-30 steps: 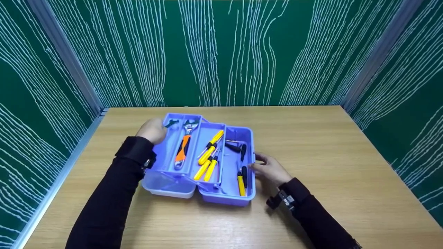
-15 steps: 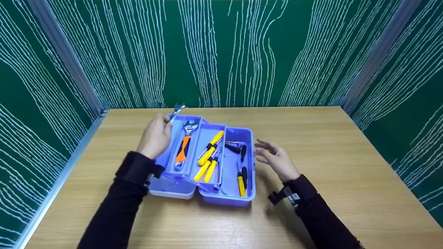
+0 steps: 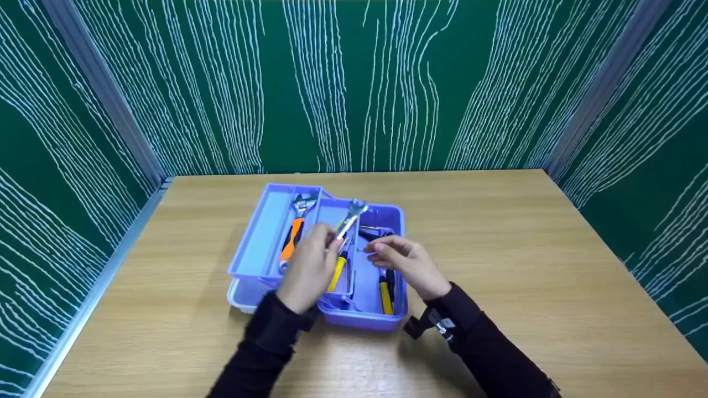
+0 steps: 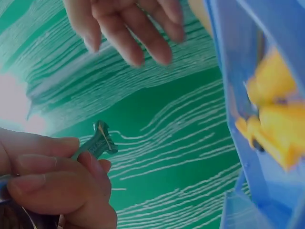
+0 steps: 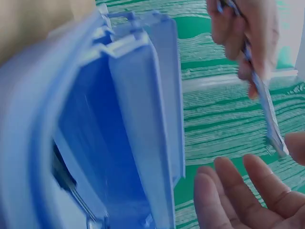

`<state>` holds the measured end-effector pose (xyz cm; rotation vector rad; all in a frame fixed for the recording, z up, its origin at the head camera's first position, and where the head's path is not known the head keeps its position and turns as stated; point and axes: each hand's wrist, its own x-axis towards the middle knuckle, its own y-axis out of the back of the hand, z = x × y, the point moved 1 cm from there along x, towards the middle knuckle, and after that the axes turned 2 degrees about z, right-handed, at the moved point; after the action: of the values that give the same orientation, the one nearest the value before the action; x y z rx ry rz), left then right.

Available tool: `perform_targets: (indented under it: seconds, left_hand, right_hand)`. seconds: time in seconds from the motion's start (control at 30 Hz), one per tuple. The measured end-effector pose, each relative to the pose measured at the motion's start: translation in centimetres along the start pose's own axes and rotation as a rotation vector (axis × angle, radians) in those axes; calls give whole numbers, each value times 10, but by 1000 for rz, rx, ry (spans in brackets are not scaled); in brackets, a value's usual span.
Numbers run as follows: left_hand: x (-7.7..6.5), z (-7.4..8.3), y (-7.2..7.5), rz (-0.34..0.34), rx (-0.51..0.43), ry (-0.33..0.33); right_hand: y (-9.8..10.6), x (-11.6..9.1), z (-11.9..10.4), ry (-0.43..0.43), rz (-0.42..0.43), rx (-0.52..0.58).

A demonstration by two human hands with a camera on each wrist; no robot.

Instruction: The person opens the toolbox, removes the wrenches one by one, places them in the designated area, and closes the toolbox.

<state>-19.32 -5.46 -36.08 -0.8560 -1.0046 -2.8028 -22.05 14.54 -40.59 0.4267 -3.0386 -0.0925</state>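
Observation:
My left hand (image 3: 308, 268) grips a silver wrench (image 3: 352, 215) above the middle of the blue toolbox (image 3: 362, 318), its head pointing up and away. In the left wrist view, fingers and thumb close round the handle, and the wrench head (image 4: 98, 141) sticks out past them. My right hand (image 3: 412, 265) hovers over the toolbox's right section with loosely bent fingers, holding nothing, a short gap from the wrench. An orange-and-black adjustable wrench (image 3: 292, 240) lies in the left tray. Yellow-handled screwdrivers (image 3: 338, 272) lie in the middle tray, partly hidden by my left hand.
The toolbox stands unfolded on a wooden table (image 3: 525, 249), its clear lid (image 3: 243, 293) folded out at the left. A yellow screwdriver (image 3: 385, 296) and black-handled tools lie in the right section. Green walls (image 3: 381, 83) with white lines enclose the table's back and sides.
My left hand has lifted the silver wrench out of the left tray and carried it right, over the middle tray. My right hand has left the toolbox's right edge and moved left toward the wrench.

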Motion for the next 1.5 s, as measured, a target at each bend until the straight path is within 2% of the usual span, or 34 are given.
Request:
perform_targets:
  seconds: [0.13, 0.43, 0.57, 0.7, 0.93, 1.07, 1.27, 1.4, 1.5]
  left_hand:
    - [-7, 8, -18, -8, 30, -1]
    - [-19, 11, -53, -12, 110, -44]
    - [-22, 12, -63, 11, 181, -54]
    - [-24, 11, -64, 3, 192, -72]
    - [-23, 12, -54, -90, 112, -79]
    - [-25, 10, -46, -101, 79, -101]
    - [-23, -4, -25, -1, 122, -130]
    - [-18, -23, -1, 91, 131, -130]
    - [-14, -39, 20, 121, 116, -123]
  right_hand:
    - [-9, 0, 2, 7, -41, 46]
    - [-20, -3, 5, -14, 31, 144]
    - [-21, -4, 7, -53, 85, 133]
    - [-20, -5, 7, -83, 122, 142]
    - [-14, -3, 2, -85, 148, 149]
    - [-4, -2, 0, -100, 149, 175]
    - [22, 2, 0, -146, 174, 165]
    - [46, 4, 2, -129, 206, 111]
    - [67, 5, 3, -103, 223, 63]
